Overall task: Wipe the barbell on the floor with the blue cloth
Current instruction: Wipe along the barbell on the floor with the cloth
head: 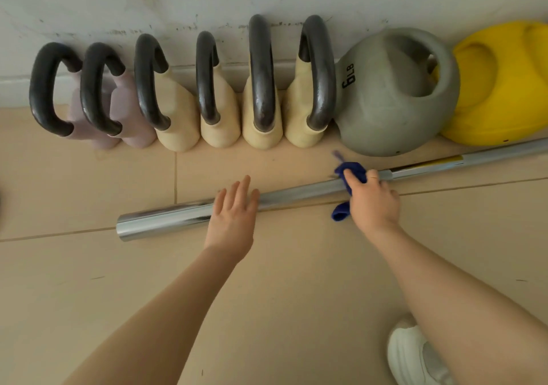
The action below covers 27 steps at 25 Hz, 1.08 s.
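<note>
A chrome barbell [299, 192] lies on the tan tiled floor, running from its thick sleeve end at lower left up to the right edge. My left hand [234, 215] rests flat on the sleeve with straight fingers. My right hand [370, 200] grips the blue cloth [350, 172], which is wrapped over the bar near the collar; one end of the cloth hangs below the bar.
Several kettlebells with dark handles [261, 85] stand in a row along the white wall, then a grey 6 LB kettlebell [391, 100] and a yellow weight [504, 88]. A white shoe [415, 355] is at bottom right.
</note>
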Motion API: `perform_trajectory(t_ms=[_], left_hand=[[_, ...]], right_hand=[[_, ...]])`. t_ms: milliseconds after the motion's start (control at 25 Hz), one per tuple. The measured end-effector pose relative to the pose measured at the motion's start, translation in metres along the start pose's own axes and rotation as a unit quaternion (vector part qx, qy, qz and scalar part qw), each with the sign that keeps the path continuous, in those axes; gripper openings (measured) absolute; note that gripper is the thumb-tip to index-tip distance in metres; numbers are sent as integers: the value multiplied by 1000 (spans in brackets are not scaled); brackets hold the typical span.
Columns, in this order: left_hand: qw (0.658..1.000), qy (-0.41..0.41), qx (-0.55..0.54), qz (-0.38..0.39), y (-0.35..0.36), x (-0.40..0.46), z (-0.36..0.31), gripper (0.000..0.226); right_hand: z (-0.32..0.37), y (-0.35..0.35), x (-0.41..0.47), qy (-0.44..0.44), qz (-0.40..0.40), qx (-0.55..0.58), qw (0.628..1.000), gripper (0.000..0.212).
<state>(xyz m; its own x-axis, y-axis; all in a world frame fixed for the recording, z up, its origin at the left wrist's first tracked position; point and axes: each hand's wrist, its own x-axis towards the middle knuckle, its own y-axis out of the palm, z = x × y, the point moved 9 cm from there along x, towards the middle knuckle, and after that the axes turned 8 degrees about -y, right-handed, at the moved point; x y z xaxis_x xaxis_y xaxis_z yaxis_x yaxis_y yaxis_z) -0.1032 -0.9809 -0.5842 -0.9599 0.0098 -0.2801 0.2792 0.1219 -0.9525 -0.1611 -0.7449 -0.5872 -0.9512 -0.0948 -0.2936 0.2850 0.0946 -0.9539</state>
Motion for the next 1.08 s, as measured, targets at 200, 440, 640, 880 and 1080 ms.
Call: perform_trajectory(t_ms=[200, 440, 640, 880, 1080], left_hand=[[997, 74, -15, 24, 31, 5, -71, 76], [999, 22, -37, 7, 29, 14, -72, 68], [999, -6, -31, 27, 12, 31, -70, 41], [996, 15, -7, 91, 18, 26, -75, 28], [989, -1, 29, 148, 28, 22, -73, 35]], right_hand=[[31, 13, -8, -144, -1, 10, 990, 65], [-79, 6, 7, 85, -29, 56, 994, 53], [-36, 11, -9, -97, -2, 41, 994, 57], [-54, 7, -12, 63, -28, 86, 994, 42], [-57, 15, -26, -81, 39, 81, 993, 48]])
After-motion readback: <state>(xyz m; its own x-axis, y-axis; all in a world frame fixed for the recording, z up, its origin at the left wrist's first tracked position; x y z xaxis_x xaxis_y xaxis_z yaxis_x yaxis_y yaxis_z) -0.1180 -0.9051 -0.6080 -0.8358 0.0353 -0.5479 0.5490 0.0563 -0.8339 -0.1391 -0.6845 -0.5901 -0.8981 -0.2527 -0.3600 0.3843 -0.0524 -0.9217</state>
